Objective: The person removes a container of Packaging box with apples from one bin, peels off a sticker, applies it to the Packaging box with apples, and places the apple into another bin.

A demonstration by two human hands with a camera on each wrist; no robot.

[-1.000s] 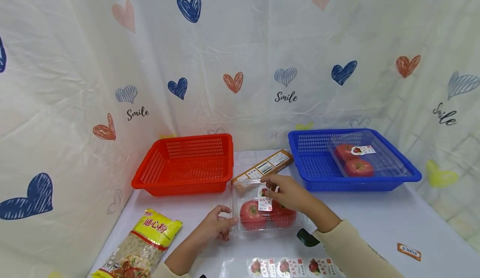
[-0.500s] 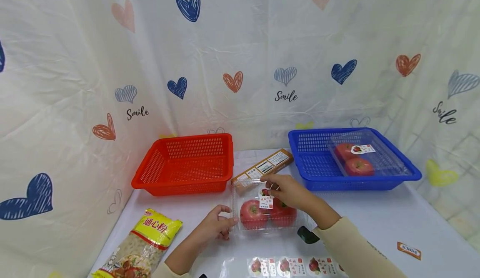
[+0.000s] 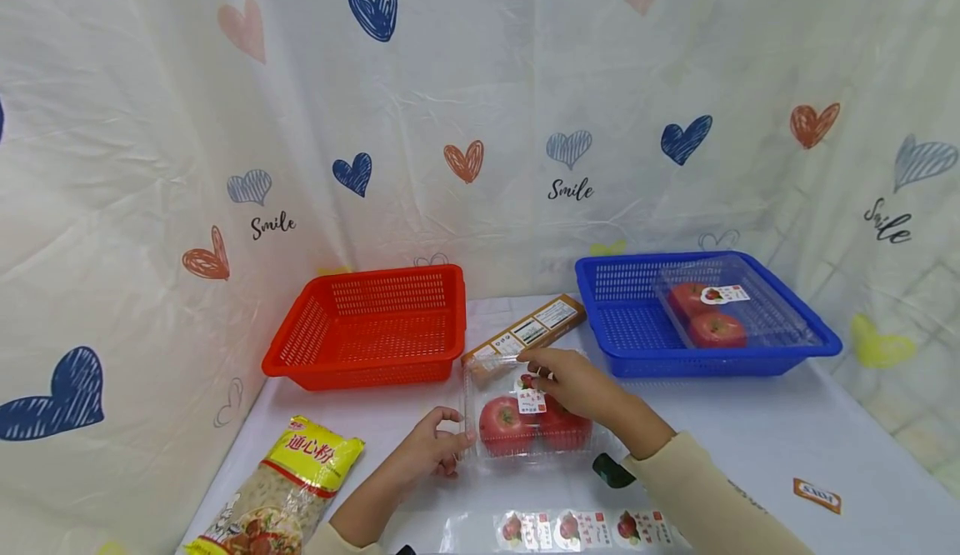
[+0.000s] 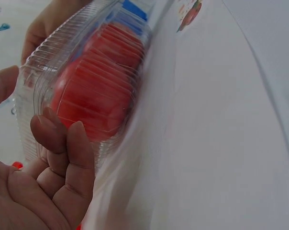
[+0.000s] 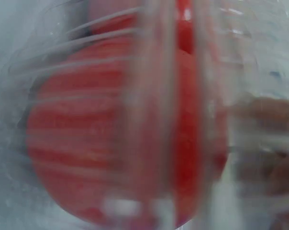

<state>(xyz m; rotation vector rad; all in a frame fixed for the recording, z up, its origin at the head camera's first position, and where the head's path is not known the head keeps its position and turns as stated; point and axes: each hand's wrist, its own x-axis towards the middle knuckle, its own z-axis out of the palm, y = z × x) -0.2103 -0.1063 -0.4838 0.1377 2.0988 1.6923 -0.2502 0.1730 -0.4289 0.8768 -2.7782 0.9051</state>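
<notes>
A clear plastic clamshell box (image 3: 495,451) with red apples (image 3: 506,426) inside sits mid-table. Against its left wall rest the loosely bent fingers of my left hand (image 3: 427,451). The left wrist view shows those fingertips (image 4: 77,134) touching the ribbed plastic, with the thumb near the upper edge. My right hand (image 3: 573,384) reaches over the box from the right. Its fingers pinch the upper part of a white sticker (image 3: 532,402) at the lid, and partly hide its fruit picture. Blurred plastic and an apple (image 5: 87,139) fill the right wrist view.
A red basket (image 3: 363,367) stands back left. The blue basket (image 3: 720,363) at back right holds another labelled apple box (image 3: 757,326). A long carton (image 3: 532,330) lies behind my box, a pasta bag (image 3: 285,488) at left. Several stickers (image 3: 581,530) lie in front, a small orange-edged label (image 3: 817,495) at right.
The sticker shifts and turns slightly under my right fingers. My left hand stays at the box's left side. The head view tilts down a little.
</notes>
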